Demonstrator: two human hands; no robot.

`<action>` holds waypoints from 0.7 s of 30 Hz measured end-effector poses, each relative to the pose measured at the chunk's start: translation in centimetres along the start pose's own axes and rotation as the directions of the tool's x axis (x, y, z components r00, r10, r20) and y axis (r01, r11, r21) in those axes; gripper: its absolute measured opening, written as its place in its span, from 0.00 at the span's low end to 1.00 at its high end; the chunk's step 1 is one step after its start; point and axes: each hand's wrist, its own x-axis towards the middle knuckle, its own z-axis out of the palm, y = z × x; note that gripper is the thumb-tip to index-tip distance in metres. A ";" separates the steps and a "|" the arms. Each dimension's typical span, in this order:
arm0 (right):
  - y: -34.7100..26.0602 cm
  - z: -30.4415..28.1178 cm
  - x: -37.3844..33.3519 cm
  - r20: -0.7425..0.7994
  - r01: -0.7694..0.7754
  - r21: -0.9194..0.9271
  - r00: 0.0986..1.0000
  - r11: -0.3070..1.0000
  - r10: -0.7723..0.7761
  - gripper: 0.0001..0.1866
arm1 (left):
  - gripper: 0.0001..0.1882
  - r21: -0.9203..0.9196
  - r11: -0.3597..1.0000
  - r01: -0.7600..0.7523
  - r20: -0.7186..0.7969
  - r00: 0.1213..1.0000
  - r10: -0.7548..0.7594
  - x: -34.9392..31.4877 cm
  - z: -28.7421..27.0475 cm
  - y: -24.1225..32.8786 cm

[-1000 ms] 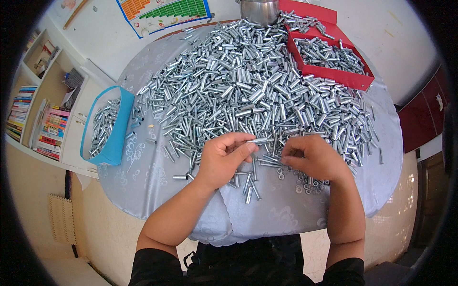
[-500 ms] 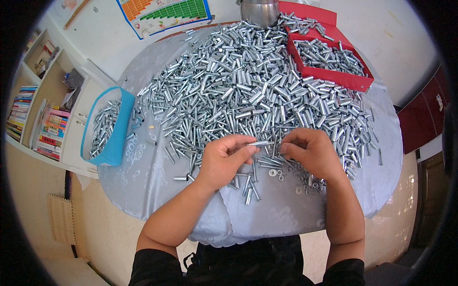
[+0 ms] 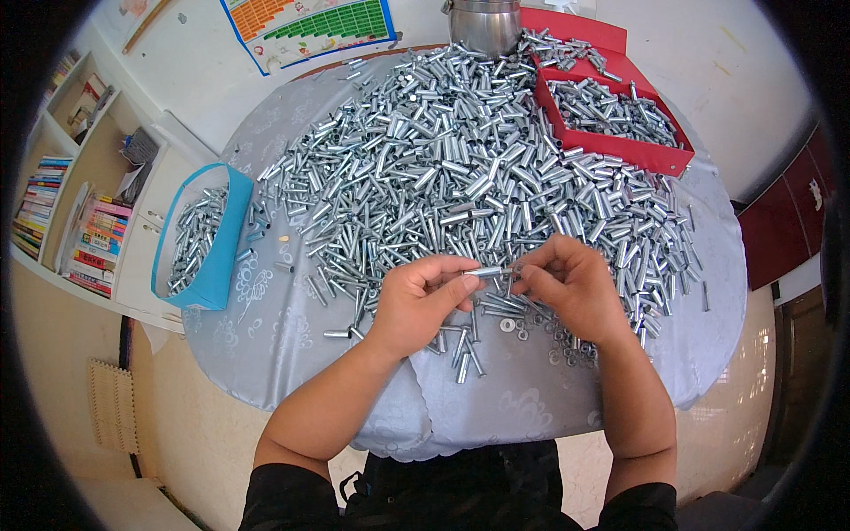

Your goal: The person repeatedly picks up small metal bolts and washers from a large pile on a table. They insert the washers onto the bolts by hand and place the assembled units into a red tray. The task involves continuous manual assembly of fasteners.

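Note:
My left hand [image 3: 420,299] pinches a shiny metal sleeve [image 3: 485,272] between thumb and fingers, holding it roughly level above the near edge of a large pile of metal sleeves and bolts [image 3: 416,168]. At the sleeve's right end, the fingertips of my right hand [image 3: 574,288] are pressed together. Whatever they grip there is too small and too covered to name. Just below the hands, a few washers [image 3: 507,326] and nuts [image 3: 522,335] lie on the cloth. Several loose bolts and sleeves [image 3: 463,361] rest near my left wrist.
A blue fabric bin [image 3: 232,239] with metal parts stands on the table's left. At the back right is an open red box [image 3: 620,152] filled with bolts, beside a steel pot [image 3: 485,31]. A grey patterned cloth [image 3: 292,354] covers the round table. Bookshelves [image 3: 66,203] stand left.
My right fingertips have moved left to the sleeve's end, closing the gap between the hands. The left hand still holds the sleeve, nearly in the same place.

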 end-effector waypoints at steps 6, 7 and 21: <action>0.7 0.1 0.1 0.073 0.050 0.051 0.996 0.997 -0.054 0.04 | 0.11 -0.003 1.000 0.003 0.001 1.000 -0.003 0.0 0.1 0.0; 0.8 0.1 0.1 0.078 0.070 0.068 0.994 0.995 -0.076 0.04 | 0.11 -0.005 1.000 0.004 0.003 1.000 -0.004 0.1 0.2 0.0; 0.2 0.2 -0.1 0.065 0.159 -0.123 0.986 0.980 -0.151 0.10 | 0.11 -0.054 0.998 0.037 0.059 0.998 -0.034 0.0 0.1 0.3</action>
